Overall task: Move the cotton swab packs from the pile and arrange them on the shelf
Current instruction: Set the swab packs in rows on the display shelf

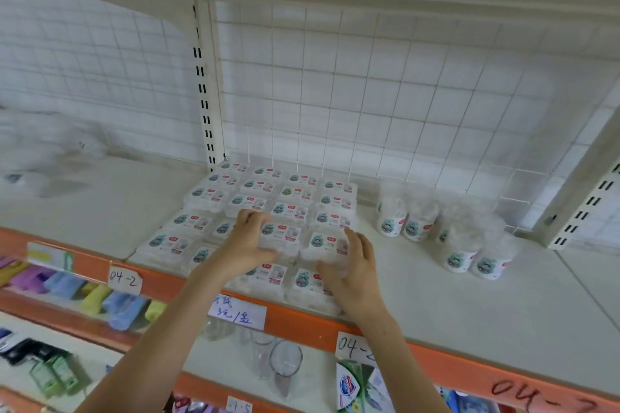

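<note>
The white shelf [469, 305] fills the view, its orange front edge [302, 318] running across below the hands, a wire grid back panel [369, 94] closing off the rear. Plenty of bare shelf lies open to the right front and to the left of the slotted upright [204, 94]. On the shelf, the cotton swab packs [268, 198] sit in a tight block of rows, reaching from the grid back wall right up to the front edge, packs touching side by side. To their right, apart from the block, stands a cluster of round swab tubs [459, 245], with a bare strip of shelf between the two groups. Far left, a blurred plastic bag [40, 157] lies on the neighbouring bay. Now the hands: the left hand [248, 241] has fingers curled over the left edge of one raised pack [281, 236], and the right hand [355, 265] is bent around the packs just beside it at the right front; whether it truly grips is hard to tell. Handwritten paper labels [236, 312] hang on the orange edge. Below, clear glass cups [285, 362] and coloured items [97, 298] sit on lower shelves.
</note>
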`<control>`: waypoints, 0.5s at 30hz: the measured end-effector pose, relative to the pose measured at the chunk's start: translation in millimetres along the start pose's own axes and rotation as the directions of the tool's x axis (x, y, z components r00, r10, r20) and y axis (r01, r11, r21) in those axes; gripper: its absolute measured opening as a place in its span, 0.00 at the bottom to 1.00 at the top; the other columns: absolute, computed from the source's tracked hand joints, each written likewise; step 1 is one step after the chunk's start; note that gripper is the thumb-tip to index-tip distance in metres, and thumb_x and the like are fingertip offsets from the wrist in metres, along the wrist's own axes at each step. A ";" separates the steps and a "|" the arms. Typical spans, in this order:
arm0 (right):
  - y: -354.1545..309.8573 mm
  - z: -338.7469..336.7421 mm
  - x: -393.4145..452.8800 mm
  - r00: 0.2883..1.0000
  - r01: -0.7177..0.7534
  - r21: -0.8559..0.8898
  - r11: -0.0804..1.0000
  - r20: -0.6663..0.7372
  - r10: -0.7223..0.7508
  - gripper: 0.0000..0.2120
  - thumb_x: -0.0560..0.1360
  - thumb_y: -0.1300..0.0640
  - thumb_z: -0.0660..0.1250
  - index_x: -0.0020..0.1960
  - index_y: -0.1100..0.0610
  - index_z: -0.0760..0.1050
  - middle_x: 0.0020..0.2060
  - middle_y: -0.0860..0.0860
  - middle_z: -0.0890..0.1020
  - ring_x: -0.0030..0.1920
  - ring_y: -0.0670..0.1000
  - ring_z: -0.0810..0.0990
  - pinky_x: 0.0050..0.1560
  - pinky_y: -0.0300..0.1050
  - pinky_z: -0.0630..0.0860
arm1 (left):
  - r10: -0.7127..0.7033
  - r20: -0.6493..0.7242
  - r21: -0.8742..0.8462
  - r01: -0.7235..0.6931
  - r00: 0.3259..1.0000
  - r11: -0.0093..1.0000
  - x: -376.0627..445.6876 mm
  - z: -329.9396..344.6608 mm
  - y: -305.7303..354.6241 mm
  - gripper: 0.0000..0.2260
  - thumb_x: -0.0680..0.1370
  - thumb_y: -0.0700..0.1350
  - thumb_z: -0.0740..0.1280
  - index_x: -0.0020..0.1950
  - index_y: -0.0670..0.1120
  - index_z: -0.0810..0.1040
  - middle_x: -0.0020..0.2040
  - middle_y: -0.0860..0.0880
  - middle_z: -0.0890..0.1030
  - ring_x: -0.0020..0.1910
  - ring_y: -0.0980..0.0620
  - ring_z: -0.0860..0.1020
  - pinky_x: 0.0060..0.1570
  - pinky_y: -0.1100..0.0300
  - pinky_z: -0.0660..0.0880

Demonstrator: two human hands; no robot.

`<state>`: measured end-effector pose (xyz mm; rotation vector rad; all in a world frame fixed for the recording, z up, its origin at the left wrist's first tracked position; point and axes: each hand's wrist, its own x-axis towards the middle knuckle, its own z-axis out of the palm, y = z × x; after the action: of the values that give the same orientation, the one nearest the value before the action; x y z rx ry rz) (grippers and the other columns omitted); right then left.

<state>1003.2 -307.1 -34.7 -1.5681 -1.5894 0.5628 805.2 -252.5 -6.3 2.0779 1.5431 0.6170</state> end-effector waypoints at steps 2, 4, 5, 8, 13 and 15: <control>-0.5 -1.9 -3.4 0.999 0.013 0.001 1.000 0.032 -0.013 0.38 0.70 0.46 0.69 0.73 0.53 0.55 0.72 0.54 0.54 0.72 0.53 0.53 0.69 0.45 0.56 | -0.022 0.011 -0.015 0.023 1.000 1.000 -3.1 -1.7 5.1 0.31 0.72 0.46 0.71 0.70 0.45 0.60 0.65 0.48 0.56 0.61 0.55 0.63 0.56 0.66 0.61; -0.5 -4.5 -6.8 0.999 0.044 -0.072 0.996 0.012 -0.043 0.41 0.66 0.34 0.62 0.73 0.53 0.57 0.72 0.56 0.55 0.72 0.55 0.51 0.69 0.49 0.54 | -0.001 -0.049 -0.045 -0.001 0.999 0.999 -11.3 -5.8 8.4 0.32 0.72 0.48 0.72 0.70 0.46 0.60 0.65 0.49 0.56 0.61 0.55 0.63 0.57 0.65 0.61; -2.4 -6.1 -8.2 0.997 0.079 -0.110 0.991 -0.007 -0.080 0.42 0.64 0.32 0.57 0.72 0.54 0.60 0.72 0.57 0.58 0.72 0.56 0.53 0.69 0.51 0.54 | 0.022 -0.112 -0.043 -0.027 0.993 0.999 -18.4 -9.5 9.4 0.30 0.72 0.49 0.71 0.70 0.47 0.62 0.65 0.50 0.58 0.61 0.55 0.64 0.57 0.64 0.61; -17.8 -5.5 -13.0 0.963 0.255 -0.213 0.943 -0.027 -0.267 0.34 0.68 0.36 0.56 0.66 0.56 0.69 0.68 0.56 0.68 0.68 0.59 0.63 0.66 0.56 0.61 | 0.065 -0.322 0.021 -0.062 0.945 0.998 -52.2 -23.8 5.4 0.23 0.74 0.50 0.68 0.67 0.48 0.67 0.60 0.53 0.66 0.57 0.58 0.68 0.56 0.62 0.65; -72.8 21.9 -28.8 0.816 0.577 -0.209 0.789 0.168 -0.553 0.20 0.71 0.45 0.59 0.57 0.54 0.75 0.57 0.51 0.78 0.57 0.54 0.75 0.56 0.49 0.72 | -0.035 -0.531 0.193 0.161 0.846 0.968 -137.8 -42.9 -28.1 0.18 0.73 0.46 0.70 0.61 0.44 0.74 0.54 0.49 0.76 0.47 0.51 0.77 0.45 0.58 0.73; -91.7 43.6 -40.3 0.751 0.650 -0.127 0.749 0.256 -0.609 0.17 0.71 0.47 0.60 0.56 0.54 0.75 0.53 0.50 0.79 0.53 0.53 0.77 0.51 0.47 0.75 | -0.121 -0.561 0.256 0.311 0.819 0.916 -174.2 -49.6 -43.1 0.16 0.71 0.44 0.72 0.57 0.44 0.77 0.52 0.47 0.79 0.42 0.47 0.80 0.39 0.57 0.75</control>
<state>909.2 -347.9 3.3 -1.0091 -2.2549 0.1725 696.7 -403.9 -6.7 2.0099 2.3167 0.9607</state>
